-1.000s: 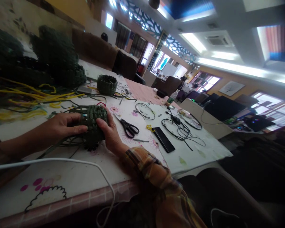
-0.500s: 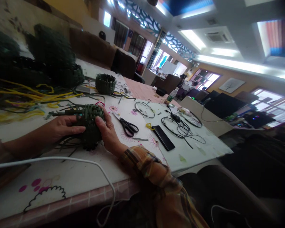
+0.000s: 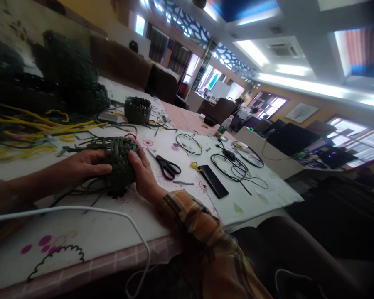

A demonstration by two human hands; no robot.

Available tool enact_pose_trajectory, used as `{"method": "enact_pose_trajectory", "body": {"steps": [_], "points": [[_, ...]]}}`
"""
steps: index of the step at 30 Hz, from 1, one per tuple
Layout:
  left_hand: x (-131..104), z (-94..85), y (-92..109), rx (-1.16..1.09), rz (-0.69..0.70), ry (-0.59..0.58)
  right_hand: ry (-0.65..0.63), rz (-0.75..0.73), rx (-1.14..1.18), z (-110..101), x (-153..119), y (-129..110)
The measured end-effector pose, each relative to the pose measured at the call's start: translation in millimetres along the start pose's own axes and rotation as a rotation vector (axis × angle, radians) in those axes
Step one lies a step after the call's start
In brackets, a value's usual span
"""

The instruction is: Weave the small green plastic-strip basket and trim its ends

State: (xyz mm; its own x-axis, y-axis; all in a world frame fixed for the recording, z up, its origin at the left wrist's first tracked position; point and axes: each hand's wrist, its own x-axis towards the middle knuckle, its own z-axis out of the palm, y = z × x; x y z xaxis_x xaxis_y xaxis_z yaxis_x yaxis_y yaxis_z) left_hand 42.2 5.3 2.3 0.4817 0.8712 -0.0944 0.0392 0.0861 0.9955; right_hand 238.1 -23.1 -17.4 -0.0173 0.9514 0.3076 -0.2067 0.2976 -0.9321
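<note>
Left of the middle of the frame, above the white table, two hands hold a small green basket between them. The right hand is bent around its right side, with the thumb pressed on the woven wall; its other fingers are partly hidden behind. The left hand takes the left side, with the thumb lying in front and the fingers going behind, so the grip is only as wide as the wall requires; the fingertips cannot be seen well. Loose green strips come out from the basket toward the left, above and below this hand. A red loop shows just above the basket.

Right of the right hand lie black scissors, with the blades toward the upper left, and farther right a black phone with a yellow cord. Behind the held basket, a second basket stands upright. At the left edge are many yellow strips. Across the lower left runs a white cable.
</note>
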Motion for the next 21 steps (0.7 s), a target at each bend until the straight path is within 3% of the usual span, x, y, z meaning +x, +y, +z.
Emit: {"method": "enact_pose_trajectory", "body": {"steps": [4,11,21], "points": [[-10.4,-1.7,13.9,0.055,-0.043,-0.041,-0.014,0.013,-0.003,-2.6,1.6,-0.8],[-19.8,12.9,35.7,0.164,-0.048,0.059,-0.014,0.014,0.007,-3.3,-0.6,-1.8],[-28.3,22.7,31.2,0.354,0.045,0.164,0.015,0.015,0.067,-1.7,-5.7,-0.1]]}}
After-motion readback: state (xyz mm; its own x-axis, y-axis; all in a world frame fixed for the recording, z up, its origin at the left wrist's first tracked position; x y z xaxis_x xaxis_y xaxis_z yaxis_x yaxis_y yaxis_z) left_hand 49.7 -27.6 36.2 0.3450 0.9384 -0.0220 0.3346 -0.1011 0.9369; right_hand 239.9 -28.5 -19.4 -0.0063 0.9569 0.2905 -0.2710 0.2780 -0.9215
